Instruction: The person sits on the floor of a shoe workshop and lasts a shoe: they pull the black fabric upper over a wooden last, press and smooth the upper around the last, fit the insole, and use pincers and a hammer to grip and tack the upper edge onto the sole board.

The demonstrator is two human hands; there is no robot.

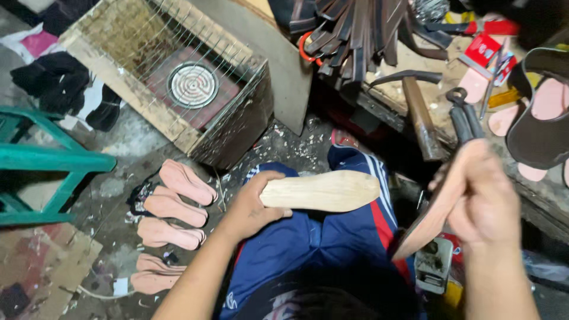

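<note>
Pink sole [435, 204] partly hidden behind right hand [483, 198]; forearms cut off.

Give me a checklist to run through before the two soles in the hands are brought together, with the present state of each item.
1. Left hand grips the pale sole firmly at one end: ok.
2. Right hand holds the pinkish sole: ok.
3. The two soles are apart, not touching: ok.
4. Pale sole rests flat over the lap: ok.
5. Glue on either surface: cannot tell.
6. Hammer and pliers lie on the bench, out of the hands' way: ok.
</note>
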